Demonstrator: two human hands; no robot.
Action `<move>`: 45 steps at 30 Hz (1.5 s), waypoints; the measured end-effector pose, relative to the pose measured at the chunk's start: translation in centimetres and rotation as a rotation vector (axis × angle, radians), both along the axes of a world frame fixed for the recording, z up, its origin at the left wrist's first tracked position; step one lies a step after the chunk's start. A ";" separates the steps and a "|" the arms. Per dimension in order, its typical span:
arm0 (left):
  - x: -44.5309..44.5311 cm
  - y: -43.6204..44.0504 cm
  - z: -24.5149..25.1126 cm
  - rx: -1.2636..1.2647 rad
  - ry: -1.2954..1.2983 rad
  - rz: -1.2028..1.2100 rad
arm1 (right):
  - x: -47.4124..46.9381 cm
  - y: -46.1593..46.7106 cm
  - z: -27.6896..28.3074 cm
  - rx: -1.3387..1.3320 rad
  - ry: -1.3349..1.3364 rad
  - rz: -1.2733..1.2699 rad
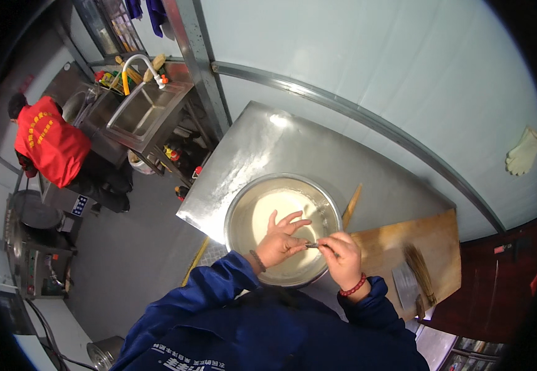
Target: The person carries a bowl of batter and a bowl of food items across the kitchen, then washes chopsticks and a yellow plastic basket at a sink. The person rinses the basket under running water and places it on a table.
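Above a wide stainless-steel basin (237, 204), I hold a small, thin dark piece (312, 245) between both hands. My left hand (281, 241) pinches its left end with thumb and forefinger, the other fingers spread out. At the opposite end, the fingertips of my right hand (343, 255) are closed on it. The piece is too small to name. A smooth pale cream mixture (273, 208) covers the bottom of the basin, partly hidden by my hands.
The basin stands on a steel table (305, 134). To its right, a wooden board (380, 241) bears a cleaver (407, 284) and a twig brush (419, 273); a wooden stick (353, 204) lies behind. Farther left are a sink (143, 113) and a person in a red vest (52, 139).
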State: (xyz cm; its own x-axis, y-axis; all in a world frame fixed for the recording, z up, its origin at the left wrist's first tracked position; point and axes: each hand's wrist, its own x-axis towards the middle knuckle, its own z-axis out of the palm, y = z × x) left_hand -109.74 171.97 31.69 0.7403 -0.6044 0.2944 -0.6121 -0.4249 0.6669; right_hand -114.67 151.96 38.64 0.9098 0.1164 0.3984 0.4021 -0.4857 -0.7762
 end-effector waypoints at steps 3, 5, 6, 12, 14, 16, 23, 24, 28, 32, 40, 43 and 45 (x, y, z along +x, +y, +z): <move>0.4 1.0 -1.0 0.037 0.017 0.002 | 0.7 -0.5 1.1 0.075 -0.002 -0.041; 0.6 1.6 -1.3 0.103 0.042 0.002 | 0.9 -0.7 1.6 0.166 0.064 -0.053; 0.6 1.9 -1.2 0.167 0.066 -0.001 | 1.1 -0.7 1.7 0.183 0.048 -0.072; 0.4 0.0 3.0 -0.014 0.041 0.016 | 1.8 0.1 1.6 0.134 0.027 -0.132; 0.5 -1.1 4.8 -0.074 0.094 -0.014 | 1.9 0.7 1.6 0.140 0.031 -0.101; 0.7 -1.8 6.1 -0.130 0.090 -0.028 | 1.9 1.2 1.8 0.119 -0.002 -0.084; 1.0 -0.9 5.7 -0.129 0.177 -0.117 | 2.3 0.7 3.7 0.104 -0.096 -0.014; 0.9 -0.7 5.2 -0.126 0.181 -0.124 | 2.4 0.3 4.1 0.099 -0.113 -0.013; 0.7 0.4 2.8 -0.056 0.221 -0.110 | 2.9 -0.9 5.3 0.138 -0.121 -0.046; 0.1 1.9 0.1 0.011 0.258 -0.093 | 3.1 -2.4 6.6 0.268 -0.095 -0.104; 0.1 3.7 -3.9 0.185 0.176 -0.032 | 2.5 -2.7 6.8 0.281 -0.062 -0.137; 0.2 4.6 -4.6 0.388 0.223 0.058 | 2.4 -3.4 7.2 0.368 -0.047 -0.234; 0.2 5.4 -4.2 0.385 0.227 0.140 | 2.5 -3.7 7.2 0.232 -0.113 -0.246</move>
State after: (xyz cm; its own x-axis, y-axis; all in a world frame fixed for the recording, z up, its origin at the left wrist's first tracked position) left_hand -109.52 177.34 27.51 0.8423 -0.5276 -0.1108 -0.3880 -0.7359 0.5549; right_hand -112.21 148.29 45.88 0.8481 -0.2058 0.4882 0.3847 -0.3945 -0.8345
